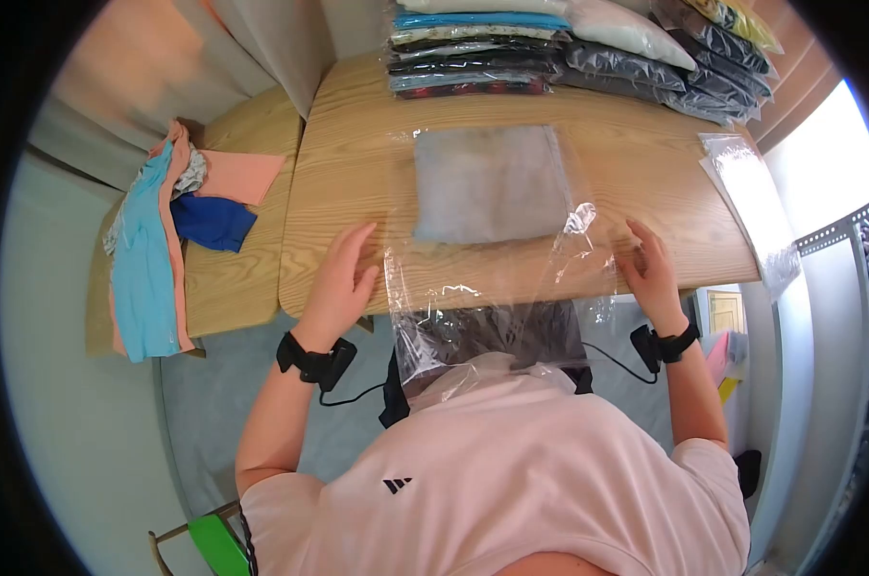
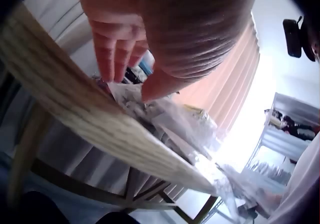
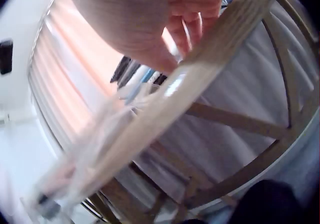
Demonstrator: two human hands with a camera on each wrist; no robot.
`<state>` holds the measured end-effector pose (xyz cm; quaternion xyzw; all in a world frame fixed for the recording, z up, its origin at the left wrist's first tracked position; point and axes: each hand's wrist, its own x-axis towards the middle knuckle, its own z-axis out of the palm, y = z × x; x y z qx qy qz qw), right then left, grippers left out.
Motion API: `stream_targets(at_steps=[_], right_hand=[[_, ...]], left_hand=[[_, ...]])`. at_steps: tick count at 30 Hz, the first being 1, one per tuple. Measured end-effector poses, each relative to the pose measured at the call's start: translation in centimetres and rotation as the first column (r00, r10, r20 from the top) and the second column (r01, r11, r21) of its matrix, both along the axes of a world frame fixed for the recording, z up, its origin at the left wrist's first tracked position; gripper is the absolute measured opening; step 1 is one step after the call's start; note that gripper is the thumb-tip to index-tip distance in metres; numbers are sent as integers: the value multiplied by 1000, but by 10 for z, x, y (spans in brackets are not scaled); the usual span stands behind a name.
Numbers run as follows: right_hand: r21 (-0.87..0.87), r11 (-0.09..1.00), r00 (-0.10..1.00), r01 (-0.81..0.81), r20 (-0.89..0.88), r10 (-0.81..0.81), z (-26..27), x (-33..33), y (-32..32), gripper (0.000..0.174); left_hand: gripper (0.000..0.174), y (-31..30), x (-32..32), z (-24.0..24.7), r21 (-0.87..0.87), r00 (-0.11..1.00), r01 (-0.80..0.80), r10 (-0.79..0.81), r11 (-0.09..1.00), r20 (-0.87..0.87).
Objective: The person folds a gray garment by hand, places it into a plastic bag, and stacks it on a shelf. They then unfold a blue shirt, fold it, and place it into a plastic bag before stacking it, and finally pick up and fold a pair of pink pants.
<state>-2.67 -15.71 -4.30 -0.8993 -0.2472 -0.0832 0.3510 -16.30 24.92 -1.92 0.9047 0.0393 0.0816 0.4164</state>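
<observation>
A folded grey garment (image 1: 492,182) lies in the far part of a clear plastic bag (image 1: 473,278). The bag's near end hangs past the table edge against the wearer's shirt. To the left of the bag is my left hand (image 1: 340,274), fingers loosely extended and thumb apart, holding nothing. My right hand (image 1: 653,276) is on the opposite side, close to the bag's right edge, with fingers relaxed. In the left wrist view the left hand (image 2: 165,29) hovers above the table edge beside crumpled plastic. The right wrist view has the right hand (image 3: 155,24) at the edge likewise.
Stacks of bagged garments (image 1: 477,48) stand at the back, with more packages (image 1: 636,58) to their right. Flat clear bags (image 1: 756,202) lie on the table's right side. Loose blue and orange clothes (image 1: 146,259) lie on the left side table (image 1: 238,298).
</observation>
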Motion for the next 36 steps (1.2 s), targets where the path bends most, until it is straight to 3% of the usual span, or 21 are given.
stream_targets(at_steps=[1, 2, 3, 4, 6, 7, 9, 11, 14, 16, 20, 22, 24, 25, 27, 28, 30, 31, 32, 33, 36], right_hand=[[6, 1000, 1000, 6, -2, -6, 1, -2, 1, 53], [-77, 995, 989, -69, 125, 79, 3, -2, 7, 55], [-170, 977, 954, -132, 246, 172, 6, 0, 12, 58], [-167, 978, 954, -126, 250, 166, 9, 2, 15, 58], [-379, 883, 886, -276, 257, 387, 14, 8, 21, 58], [-378, 885, 885, -270, 264, 383, 16, 10, 24, 58], [-541, 780, 828, -315, 245, 505, 17, 14, 27, 54], [-508, 779, 835, -369, 188, 518, 17, 17, 24, 51], [-387, 783, 835, -487, 56, 548, 11, 27, 13, 44], [-297, 785, 825, -543, -16, 565, 7, 33, 7, 40], [-87, 833, 836, -546, -121, 536, 8, 33, 7, 31], [-6, 849, 841, -529, -139, 523, 10, 30, 8, 29], [237, 852, 849, -468, -147, 507, 11, 26, 8, 23], [235, 851, 848, -470, -147, 509, 9, 24, 9, 23], [476, 852, 861, -220, -316, 399, 1, 18, 15, 17], [476, 851, 860, -222, -316, 401, 0, 15, 19, 17], [623, 782, 783, -4, -484, 389, -3, 9, 28, 24], [623, 782, 783, -3, -485, 389, -9, 9, 29, 24], [572, 819, 828, 38, -478, 295, -17, 10, 31, 26], [519, 850, 864, 84, -463, 198, -17, 9, 35, 31], [549, 825, 882, 137, -447, 151, -6, 5, 48, 37]], left_hand=[[42, -6, -2, 6, 411, 950, -15, -115, 912, 290], [42, -5, -1, 6, 416, 950, -9, -122, 910, 288], [53, -3, 2, 6, 508, 944, 138, -268, 851, 194], [65, -3, 5, 7, 582, 912, 279, -400, 764, 88], [61, -10, 9, 10, 620, 890, 319, -451, 717, 64], [56, -13, 10, 12, 650, 869, 355, -493, 672, 35], [53, -14, 11, 11, 640, 855, 399, -518, 657, -1], [50, -13, 12, 9, 623, 840, 446, -541, 643, -43], [42, -7, 12, 3, 571, 843, 483, -528, 664, -98], [35, -1, 12, 0, 302, 852, 510, -520, 805, -52], [28, 4, 5, -6, 143, 875, 475, -484, 868, 27], [26, 1, 1, -1, -190, 952, 264, -287, 946, -106], [29, 3, 2, -4, -249, 958, 251, -277, 935, -72], [33, 4, 2, -6, -309, 964, 240, -264, 920, -38], [35, 4, 1, -11, -298, 975, 191, -216, 935, -53], [37, 4, 1, -11, -286, 983, 144, -170, 947, -66], [39, -2, 5, -10, -350, 993, 87, -110, 933, -48], [42, -8, 8, -7, -414, 998, 32, -52, 910, -35], [45, -16, 9, -4, -429, 983, -160, 104, 889, -151], [45, -16, 11, -7, -430, 983, -159, 102, 889, -152], [45, -17, 21, -15, -586, 980, -197, 132, 786, -152]])
